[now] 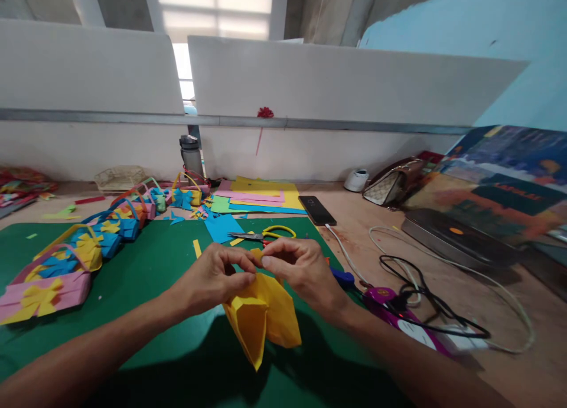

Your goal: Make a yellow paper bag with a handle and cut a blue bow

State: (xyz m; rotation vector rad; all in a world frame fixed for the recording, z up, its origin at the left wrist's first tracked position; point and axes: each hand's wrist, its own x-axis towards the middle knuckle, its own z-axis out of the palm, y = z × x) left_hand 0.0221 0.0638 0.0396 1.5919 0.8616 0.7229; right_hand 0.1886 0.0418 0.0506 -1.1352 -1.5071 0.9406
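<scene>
A folded yellow paper piece point(261, 316) hangs over the green mat, its lower flaps spread apart. My left hand point(224, 272) pinches its upper left edge between thumb and fingers. At the top right of the same paper, my right hand point(303, 269) is closed with thumb and index finger together on its edge. The fingertips of both hands nearly meet, and they hide part of the fold. Just beyond the hands lie yellow-handled scissors point(279, 232) and a blue paper sheet point(222, 227).
Several small paper baskets with flowers point(88, 245) line the left of the green mat point(146, 302). Coloured paper sheets point(266, 194) lie at the back. To the right are a phone point(318, 210), a purple power strip point(398, 319), tangled cables and a dark case point(456, 237).
</scene>
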